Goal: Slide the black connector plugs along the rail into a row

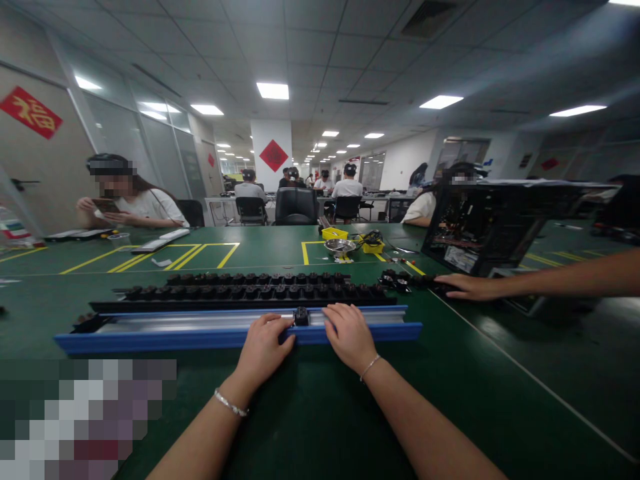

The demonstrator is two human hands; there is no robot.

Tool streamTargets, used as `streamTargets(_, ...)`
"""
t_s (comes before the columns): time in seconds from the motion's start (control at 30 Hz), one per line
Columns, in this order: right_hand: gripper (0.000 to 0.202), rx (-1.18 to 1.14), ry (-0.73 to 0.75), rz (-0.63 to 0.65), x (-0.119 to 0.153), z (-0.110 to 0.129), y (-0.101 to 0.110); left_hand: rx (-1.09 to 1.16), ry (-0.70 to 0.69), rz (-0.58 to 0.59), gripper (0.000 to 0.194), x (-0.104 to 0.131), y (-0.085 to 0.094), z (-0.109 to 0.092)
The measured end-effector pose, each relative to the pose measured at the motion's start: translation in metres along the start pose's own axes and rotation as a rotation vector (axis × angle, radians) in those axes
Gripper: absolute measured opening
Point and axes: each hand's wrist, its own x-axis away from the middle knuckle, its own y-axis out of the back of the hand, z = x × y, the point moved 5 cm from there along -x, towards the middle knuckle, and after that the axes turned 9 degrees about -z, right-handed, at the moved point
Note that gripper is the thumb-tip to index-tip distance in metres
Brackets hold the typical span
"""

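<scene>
Two rows of parts lie behind the blue rail.

- Centre: rail on the bench, block in it between left hand and right hand.
- Just behind the rail: rows of blocks.
- Farther back, right of centre: bowl, a bin behind it.
- Right of frame: case.

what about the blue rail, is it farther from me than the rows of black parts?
No, the blue rail lies nearer you than the rows of black parts, with your left hand and right hand at it.
</scene>
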Motion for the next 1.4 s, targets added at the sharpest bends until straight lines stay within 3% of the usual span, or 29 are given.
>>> streamTargets(0.23,0.029,-0.054,0.102,0.059,0.001,0.013,-0.002,-0.005,-0.037,0.039,0.035,0.002,-0.004,-0.002)
streamTargets(0.8,0.027,-0.007,0.150,0.085,0.001,0.015,0.000,0.007,0.023,0.079,0.036,0.001,-0.002,-0.004)
streamTargets(1.0,0.023,-0.025,0.037,0.022,-0.002,0.014,-0.002,-0.049,0.026,0.090,0.034,0.001,-0.002,-0.010)
streamTargets(1.2,0.038,0.015,-0.121,-0.041,-0.007,0.018,-0.009,-0.088,0.012,0.105,0.035,0.001,-0.004,-0.014)
streamTargets(1.4,0.030,-0.003,-0.227,-0.051,-0.010,0.018,-0.012,-0.128,0.000,0.128,0.038,0.001,-0.005,-0.016)
